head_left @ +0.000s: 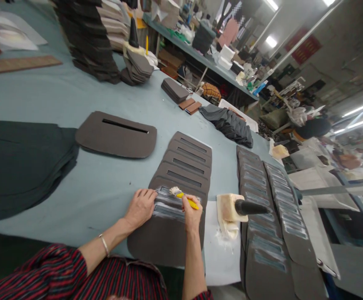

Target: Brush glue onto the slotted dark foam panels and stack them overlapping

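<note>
Panels (162, 243) lie fanned on the table (113, 179) before me; my right hand (193, 214) pinches the brush (194, 204), my left hand (140, 208) rests at their edge, fingers together. Coating seems in hand; next calls for bare slots (188, 166) beyond.

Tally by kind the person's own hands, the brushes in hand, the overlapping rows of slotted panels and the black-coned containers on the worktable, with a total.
Hands: 2 (left hand, right hand)
Brushes in hand: 1 (yellow-handled brush)
Rows of slotted panels: 3 (middle row, inner right row, outer right row)
Black-coned containers: 2 (near container, far container)
Total: 8
</note>
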A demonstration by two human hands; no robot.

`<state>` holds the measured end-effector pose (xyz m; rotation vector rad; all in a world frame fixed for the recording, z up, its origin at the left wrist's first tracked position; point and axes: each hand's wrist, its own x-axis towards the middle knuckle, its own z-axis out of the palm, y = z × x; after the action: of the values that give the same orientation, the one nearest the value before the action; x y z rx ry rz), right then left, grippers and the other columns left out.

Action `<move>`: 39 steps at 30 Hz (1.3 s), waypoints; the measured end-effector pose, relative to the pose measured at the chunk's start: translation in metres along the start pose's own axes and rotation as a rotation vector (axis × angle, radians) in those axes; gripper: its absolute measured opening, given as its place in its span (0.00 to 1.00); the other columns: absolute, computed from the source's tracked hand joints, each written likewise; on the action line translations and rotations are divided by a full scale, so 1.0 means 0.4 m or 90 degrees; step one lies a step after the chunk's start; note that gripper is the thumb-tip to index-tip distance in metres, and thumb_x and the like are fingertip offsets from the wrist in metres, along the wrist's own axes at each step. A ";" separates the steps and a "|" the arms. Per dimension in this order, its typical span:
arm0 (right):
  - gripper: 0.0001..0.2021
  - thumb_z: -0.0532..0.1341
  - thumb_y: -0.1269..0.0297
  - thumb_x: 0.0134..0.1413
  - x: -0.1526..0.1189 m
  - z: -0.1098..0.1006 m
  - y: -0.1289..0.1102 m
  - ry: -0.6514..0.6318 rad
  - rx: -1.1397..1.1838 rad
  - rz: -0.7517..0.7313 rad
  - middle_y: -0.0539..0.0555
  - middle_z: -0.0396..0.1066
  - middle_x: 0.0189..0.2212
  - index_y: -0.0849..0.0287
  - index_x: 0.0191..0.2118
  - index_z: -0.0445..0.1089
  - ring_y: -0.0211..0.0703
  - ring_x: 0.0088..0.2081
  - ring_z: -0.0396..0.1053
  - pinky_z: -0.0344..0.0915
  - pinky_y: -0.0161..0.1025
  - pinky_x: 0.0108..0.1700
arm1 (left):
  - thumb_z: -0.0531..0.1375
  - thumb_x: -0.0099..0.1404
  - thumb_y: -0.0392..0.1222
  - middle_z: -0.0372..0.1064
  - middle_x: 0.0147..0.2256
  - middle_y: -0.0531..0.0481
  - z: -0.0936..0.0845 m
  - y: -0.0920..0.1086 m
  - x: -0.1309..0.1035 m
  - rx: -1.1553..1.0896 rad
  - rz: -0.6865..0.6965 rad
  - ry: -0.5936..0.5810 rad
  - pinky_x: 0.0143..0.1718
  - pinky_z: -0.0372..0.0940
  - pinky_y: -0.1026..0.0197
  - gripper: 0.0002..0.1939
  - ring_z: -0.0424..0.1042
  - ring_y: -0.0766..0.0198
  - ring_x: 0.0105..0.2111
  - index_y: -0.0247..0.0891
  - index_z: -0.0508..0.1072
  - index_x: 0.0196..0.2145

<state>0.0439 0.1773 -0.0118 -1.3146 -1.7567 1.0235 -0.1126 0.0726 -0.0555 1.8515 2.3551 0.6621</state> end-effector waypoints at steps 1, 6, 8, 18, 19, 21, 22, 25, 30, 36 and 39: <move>0.14 0.58 0.54 0.52 -0.003 0.023 -0.008 -0.014 0.015 0.003 0.49 0.70 0.23 0.60 0.31 0.72 0.36 0.23 0.64 0.61 0.33 0.26 | 0.51 0.60 0.31 0.69 0.43 0.42 0.000 0.000 0.000 -0.002 -0.002 -0.001 0.50 0.55 0.48 0.15 0.65 0.52 0.45 0.39 0.69 0.44; 0.08 0.56 0.63 0.50 -0.003 0.088 -0.018 -0.077 0.006 -0.006 0.50 0.72 0.28 0.59 0.32 0.71 0.38 0.29 0.67 0.63 0.34 0.33 | 0.51 0.61 0.31 0.69 0.44 0.41 0.001 -0.001 -0.001 -0.019 -0.008 0.005 0.51 0.55 0.48 0.16 0.65 0.52 0.46 0.38 0.68 0.46; 0.07 0.55 0.66 0.49 -0.002 0.099 -0.023 -0.045 -0.063 -0.044 0.50 0.70 0.27 0.59 0.29 0.70 0.39 0.30 0.66 0.62 0.35 0.35 | 0.51 0.61 0.31 0.69 0.44 0.41 0.002 -0.002 -0.001 -0.022 -0.007 0.005 0.51 0.55 0.48 0.16 0.65 0.52 0.46 0.38 0.68 0.46; 0.08 0.55 0.65 0.51 0.017 -0.017 0.047 -0.064 -0.134 -0.106 0.52 0.72 0.30 0.59 0.32 0.71 0.40 0.33 0.68 0.63 0.36 0.38 | 0.52 0.61 0.32 0.69 0.45 0.42 0.006 -0.007 -0.005 -0.016 -0.018 0.000 0.51 0.54 0.48 0.16 0.65 0.53 0.47 0.39 0.68 0.46; 0.08 0.55 0.63 0.50 0.025 -0.064 0.071 -0.034 -0.158 -0.087 0.53 0.72 0.30 0.59 0.32 0.71 0.41 0.32 0.68 0.63 0.36 0.37 | 0.53 0.60 0.32 0.69 0.45 0.42 0.006 -0.008 -0.005 -0.019 -0.018 0.002 0.51 0.54 0.48 0.16 0.65 0.53 0.47 0.39 0.69 0.46; 0.09 0.55 0.61 0.50 0.037 -0.146 0.109 0.023 -0.223 -0.054 0.52 0.71 0.28 0.59 0.31 0.70 0.41 0.30 0.67 0.62 0.36 0.35 | 0.53 0.60 0.32 0.69 0.45 0.42 0.008 -0.009 -0.006 -0.023 -0.020 0.006 0.51 0.54 0.48 0.16 0.65 0.53 0.47 0.39 0.69 0.46; 0.10 0.55 0.60 0.50 0.042 -0.175 0.120 0.043 -0.256 -0.046 0.52 0.71 0.27 0.59 0.30 0.70 0.41 0.29 0.66 0.61 0.36 0.34 | 0.53 0.60 0.32 0.69 0.45 0.42 0.009 -0.008 -0.006 -0.023 -0.019 0.007 0.51 0.54 0.48 0.16 0.65 0.53 0.47 0.39 0.69 0.46; 0.10 0.54 0.59 0.50 0.054 -0.198 0.119 0.070 -0.350 -0.072 0.51 0.69 0.25 0.59 0.28 0.69 0.42 0.28 0.65 0.59 0.38 0.34 | 0.52 0.60 0.32 0.69 0.43 0.42 0.008 -0.008 -0.004 -0.021 -0.019 0.004 0.51 0.54 0.48 0.16 0.65 0.53 0.46 0.38 0.68 0.46; 0.11 0.56 0.58 0.51 0.072 -0.115 0.061 0.107 -0.294 -0.066 0.51 0.70 0.25 0.59 0.31 0.70 0.41 0.27 0.65 0.60 0.37 0.34 | 0.50 0.62 0.34 0.70 0.38 0.45 0.003 -0.015 0.024 -0.057 -0.060 0.012 0.50 0.54 0.48 0.11 0.66 0.55 0.42 0.40 0.70 0.39; 0.09 0.57 0.59 0.52 0.045 0.054 -0.026 -0.050 -0.090 -0.067 0.50 0.71 0.28 0.59 0.34 0.70 0.37 0.27 0.66 0.61 0.34 0.33 | 0.52 0.62 0.36 0.68 0.47 0.42 0.018 -0.023 0.055 -0.055 -0.053 0.033 0.53 0.52 0.47 0.14 0.64 0.53 0.49 0.39 0.68 0.46; 0.08 0.57 0.61 0.52 0.032 0.086 -0.027 -0.135 -0.058 -0.094 0.51 0.72 0.31 0.58 0.34 0.71 0.38 0.30 0.67 0.62 0.34 0.35 | 0.53 0.61 0.37 0.67 0.49 0.40 0.027 -0.019 0.053 -0.040 -0.071 0.027 0.54 0.53 0.47 0.16 0.63 0.51 0.51 0.38 0.67 0.47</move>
<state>0.0063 0.1819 -0.0163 -1.1444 -2.0478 1.0414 -0.1218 0.0942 -0.0639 1.6834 2.4123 0.7611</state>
